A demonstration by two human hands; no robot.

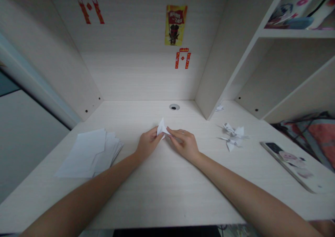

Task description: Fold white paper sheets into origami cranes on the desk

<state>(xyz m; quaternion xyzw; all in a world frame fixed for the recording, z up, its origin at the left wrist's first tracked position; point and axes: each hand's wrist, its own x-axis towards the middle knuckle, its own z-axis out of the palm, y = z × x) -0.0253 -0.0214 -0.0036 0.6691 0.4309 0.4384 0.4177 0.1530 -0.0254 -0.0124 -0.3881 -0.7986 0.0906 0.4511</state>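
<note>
A small piece of folded white paper (162, 127) is held over the middle of the desk, with one pointed tip sticking up. My left hand (148, 141) pinches its left side between thumb and fingers. On the other side, my right hand (185, 143), with a ring on one finger, grips the paper's right corner. The fingers hide part of the lower folds. To the right lie several folded white paper figures (233, 134) with thin points, close together. A stack of white paper sheets (87, 153) rests by my left forearm.
A phone in a decorated case (290, 165) lies at the right of the desk (157, 195). A round cable hole (174, 107) sits near the back panel. An upright divider (213, 90) stands at back right, and a red and grey cloth item (311, 136) is at the far right.
</note>
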